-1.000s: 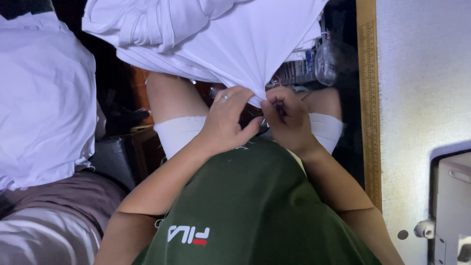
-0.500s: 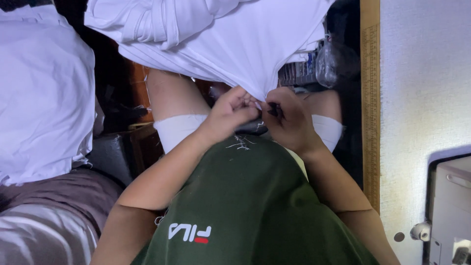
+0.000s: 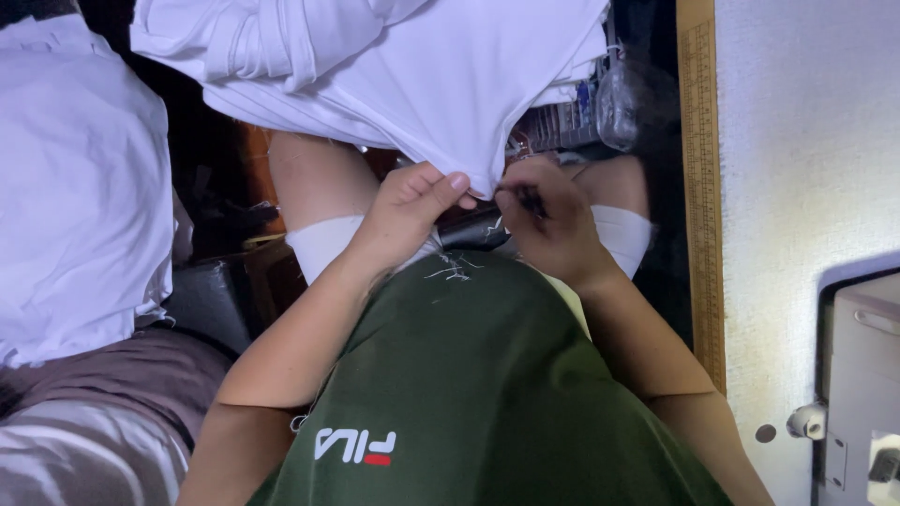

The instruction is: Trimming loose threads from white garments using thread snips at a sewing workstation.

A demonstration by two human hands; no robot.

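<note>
Soft white cloth (image 3: 441, 84) drapes in folds above the lap; left hand (image 3: 408, 208) pinches its lower point; right hand (image 3: 548, 220) closes on a thin dark tool (image 3: 530, 199) just beside; loose threads (image 3: 452, 270) dot the green shirt (image 3: 487, 375).

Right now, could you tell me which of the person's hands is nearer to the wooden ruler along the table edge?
Right. The right hand works at the white garment corner, closer to the wooden ruler; the left hand pinches the same corner, farther from it.

A single head-worn camera looks steeply down, close over the person's green shirt (image 3: 487, 375) and lap, with white cloth (image 3: 441, 84) beyond it.
</note>
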